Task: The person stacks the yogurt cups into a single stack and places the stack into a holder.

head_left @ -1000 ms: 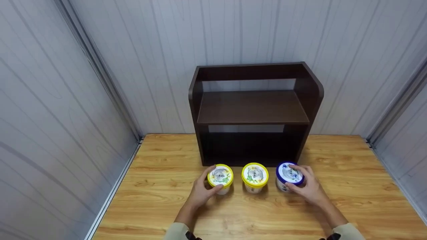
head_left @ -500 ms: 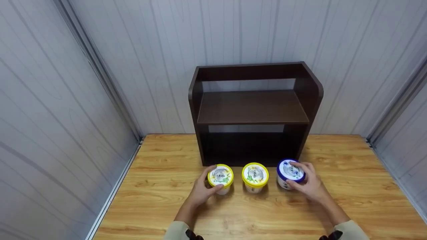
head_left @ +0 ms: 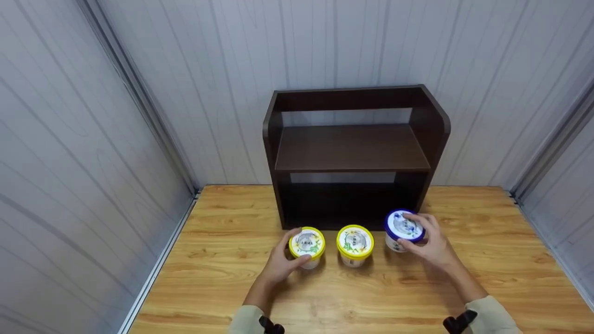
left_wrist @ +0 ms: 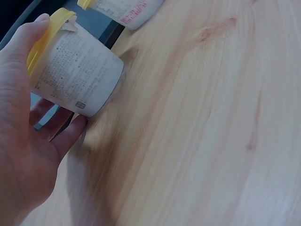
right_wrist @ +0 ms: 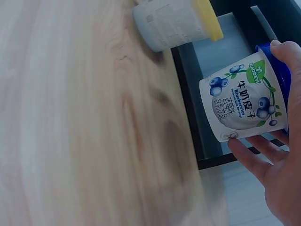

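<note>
My left hand (head_left: pixel 279 263) grips a white cup with a yellow lid (head_left: pixel 307 243) on the table, thumb and fingers at its lid. Small print covers that cup's side (left_wrist: pixel 77 70) in the left wrist view. A blue-lidded cup (head_left: pixel 403 226) is held in my right hand (head_left: pixel 432 243), thumb at the lid and other fingers around the far side. In the right wrist view its label shows blueberries (right_wrist: pixel 242 101), and a shadow lies on the table apart from it. Between the hands stands a second yellow-lidded cup (head_left: pixel 355 242), untouched.
A dark brown two-tier shelf (head_left: pixel 352 148) stands behind the cups, its lower front edge close to them. Grey panelled walls (head_left: pixel 222 69) enclose the wooden table (head_left: pixel 222 260) at the back and sides.
My right hand has raised the blue-lidded cup and shifted it a little away from me, toward the shelf. The left hand and both yellow-lidded cups have stayed in place.
</note>
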`<state>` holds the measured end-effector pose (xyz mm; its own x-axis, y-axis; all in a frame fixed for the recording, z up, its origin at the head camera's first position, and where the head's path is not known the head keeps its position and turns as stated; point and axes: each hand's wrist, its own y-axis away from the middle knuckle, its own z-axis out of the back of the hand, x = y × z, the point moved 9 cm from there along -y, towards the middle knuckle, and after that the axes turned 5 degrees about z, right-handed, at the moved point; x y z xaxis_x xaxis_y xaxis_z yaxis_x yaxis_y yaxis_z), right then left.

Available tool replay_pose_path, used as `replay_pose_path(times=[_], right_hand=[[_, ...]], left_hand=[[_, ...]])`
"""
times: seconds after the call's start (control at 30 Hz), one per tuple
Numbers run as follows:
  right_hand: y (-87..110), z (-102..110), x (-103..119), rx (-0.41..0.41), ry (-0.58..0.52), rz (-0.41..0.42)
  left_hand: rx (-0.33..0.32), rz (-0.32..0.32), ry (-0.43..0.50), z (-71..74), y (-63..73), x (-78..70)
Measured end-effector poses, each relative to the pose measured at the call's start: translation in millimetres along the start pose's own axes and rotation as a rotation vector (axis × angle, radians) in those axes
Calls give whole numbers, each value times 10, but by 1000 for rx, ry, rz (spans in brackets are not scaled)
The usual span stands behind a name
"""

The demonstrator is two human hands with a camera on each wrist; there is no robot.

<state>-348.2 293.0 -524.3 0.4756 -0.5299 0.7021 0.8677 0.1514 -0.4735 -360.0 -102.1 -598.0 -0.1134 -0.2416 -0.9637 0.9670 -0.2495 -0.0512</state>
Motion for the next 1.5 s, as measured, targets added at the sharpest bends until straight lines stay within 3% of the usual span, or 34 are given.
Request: replay_pose_path(times=[0.47,0.8,1.5], right_hand=[[-231,3,308,-22,14,44],[-382,-57,519,-48,10,111],[-517,-439,875,-25,-37,163]], left_hand=[[8,14,-9,4,-18,37],[21,-15,6,-9,-21,-9],[14,-14,8,10,-46,16]])
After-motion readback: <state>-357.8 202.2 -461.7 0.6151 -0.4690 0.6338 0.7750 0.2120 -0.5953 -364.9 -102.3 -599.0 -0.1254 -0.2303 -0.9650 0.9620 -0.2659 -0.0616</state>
